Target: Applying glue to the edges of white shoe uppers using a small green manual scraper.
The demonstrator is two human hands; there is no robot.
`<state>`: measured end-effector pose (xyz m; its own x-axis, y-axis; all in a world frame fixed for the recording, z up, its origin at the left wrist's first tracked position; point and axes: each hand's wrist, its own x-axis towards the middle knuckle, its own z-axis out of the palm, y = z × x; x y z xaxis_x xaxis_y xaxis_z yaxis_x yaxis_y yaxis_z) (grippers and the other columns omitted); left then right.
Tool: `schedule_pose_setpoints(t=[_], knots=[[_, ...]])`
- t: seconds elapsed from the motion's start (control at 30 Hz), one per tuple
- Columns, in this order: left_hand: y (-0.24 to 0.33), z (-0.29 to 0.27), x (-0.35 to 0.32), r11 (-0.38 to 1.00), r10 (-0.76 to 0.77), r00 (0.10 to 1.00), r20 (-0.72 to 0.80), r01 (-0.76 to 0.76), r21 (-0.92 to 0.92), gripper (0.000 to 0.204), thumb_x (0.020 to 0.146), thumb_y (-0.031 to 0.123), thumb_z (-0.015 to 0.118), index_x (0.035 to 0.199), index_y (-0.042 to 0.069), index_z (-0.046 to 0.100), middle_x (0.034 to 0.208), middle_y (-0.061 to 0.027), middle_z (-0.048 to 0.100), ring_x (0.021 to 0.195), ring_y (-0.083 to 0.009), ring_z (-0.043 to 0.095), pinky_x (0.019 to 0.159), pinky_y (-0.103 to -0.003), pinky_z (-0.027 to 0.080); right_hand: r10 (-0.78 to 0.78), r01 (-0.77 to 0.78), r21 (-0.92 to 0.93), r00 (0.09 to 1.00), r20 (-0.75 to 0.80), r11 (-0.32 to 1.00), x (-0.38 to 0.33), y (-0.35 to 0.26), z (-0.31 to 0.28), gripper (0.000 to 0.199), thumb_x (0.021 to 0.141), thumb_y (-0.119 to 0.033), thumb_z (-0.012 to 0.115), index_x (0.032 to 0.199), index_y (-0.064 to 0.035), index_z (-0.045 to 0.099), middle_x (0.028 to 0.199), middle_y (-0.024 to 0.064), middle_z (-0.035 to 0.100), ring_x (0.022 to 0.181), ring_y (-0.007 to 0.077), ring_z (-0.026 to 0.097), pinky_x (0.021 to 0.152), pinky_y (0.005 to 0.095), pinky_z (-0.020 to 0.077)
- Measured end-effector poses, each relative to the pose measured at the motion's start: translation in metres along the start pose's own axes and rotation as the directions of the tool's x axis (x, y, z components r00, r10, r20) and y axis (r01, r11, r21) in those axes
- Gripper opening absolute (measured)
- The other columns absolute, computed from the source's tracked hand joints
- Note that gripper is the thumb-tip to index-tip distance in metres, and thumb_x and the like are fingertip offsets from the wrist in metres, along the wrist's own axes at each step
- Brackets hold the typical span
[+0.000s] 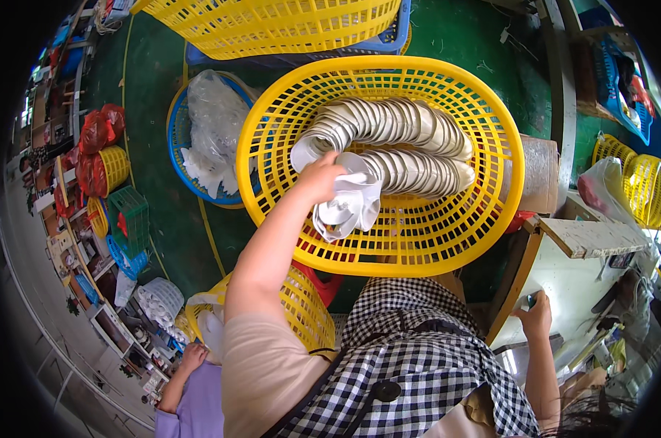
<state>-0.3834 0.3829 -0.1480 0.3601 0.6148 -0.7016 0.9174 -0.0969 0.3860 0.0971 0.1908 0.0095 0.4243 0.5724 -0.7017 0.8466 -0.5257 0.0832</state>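
My left hand [319, 179] reaches into a big oval yellow plastic basket [506, 175]. Its fingers are closed on the edge of a loose bundle of thin white curved pieces [349, 204], which hangs over the basket's near left part. Beside that bundle, two long rows of nested whitish pieces [396, 120] lie curved along the basket's floor, joining at the left. Off to the right, my right hand [537, 315] is by the white worktable [546, 288], with thumb and fingers closed round a small dark thing too small to name.
A yellow basket [272, 25] stands on blue crates beyond. To the left, a round blue basket [173, 139] holds a clear plastic bag [217, 109]. Another yellow basket [308, 306] sits by my left arm. A person in a purple sleeve [199, 401] is at the lower left.
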Motion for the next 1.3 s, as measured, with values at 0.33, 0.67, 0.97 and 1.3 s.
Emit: schedule_pose_setpoints(t=[0.33,0.67,0.97,1.3], knots=[[-0.015,0.027,0.044,0.991,0.088,0.99,0.109,-0.097,0.087,0.036,0.06,0.005,0.069,0.093,0.012,0.055,0.093,-0.0091,0.059,0.097,-0.0288,0.055,0.099,-0.042,0.031,0.026,-0.026,0.043,1.0,-0.002,0.999,-0.003,-0.004,-0.001,0.051,0.048,-0.012,0.079,0.087,-0.0016,0.047,0.092,0.0151,0.054,0.086,0.034,0.053,0.073,0.0378,0.0439],[0.001,-0.042,-0.081,0.944,0.273,0.938,-0.212,-0.304,-0.129,0.029,0.059,0.001,0.067,0.084,0.008,0.055,0.085,-0.0084,0.06,0.086,-0.0304,0.056,0.073,-0.036,0.045,-0.003,0.003,0.026,1.0,-0.025,1.0,-0.005,-0.009,-0.003,0.052,0.049,-0.012,0.08,0.089,-0.0028,0.049,0.093,0.014,0.055,0.088,0.0329,0.055,0.073,0.0377,0.0449],[0.027,0.017,-0.07,0.435,0.028,0.991,0.128,0.103,-0.894,0.061,0.066,0.008,0.069,0.119,-0.004,0.042,0.102,-0.0122,0.059,0.091,-0.0198,0.058,0.08,-0.03,0.046,-0.053,0.056,0.042,0.995,-0.08,0.998,-0.004,0.003,0.0,0.052,0.048,-0.016,0.081,0.087,-0.0034,0.05,0.092,0.0134,0.056,0.088,0.0317,0.054,0.073,0.0377,0.0448],[0.225,-0.01,-0.08,-0.063,0.542,0.837,0.079,0.134,-0.989,0.062,0.065,0.009,0.069,0.121,0.0,0.044,0.112,-0.0108,0.055,0.102,-0.0232,0.055,0.09,-0.036,0.043,0.027,0.023,0.268,0.983,-0.182,0.963,-0.012,-0.001,0.02,0.055,0.052,-0.021,0.079,0.101,-0.0086,0.056,0.099,0.0132,0.058,0.092,0.0305,0.057,0.077,0.0373,0.0461]])
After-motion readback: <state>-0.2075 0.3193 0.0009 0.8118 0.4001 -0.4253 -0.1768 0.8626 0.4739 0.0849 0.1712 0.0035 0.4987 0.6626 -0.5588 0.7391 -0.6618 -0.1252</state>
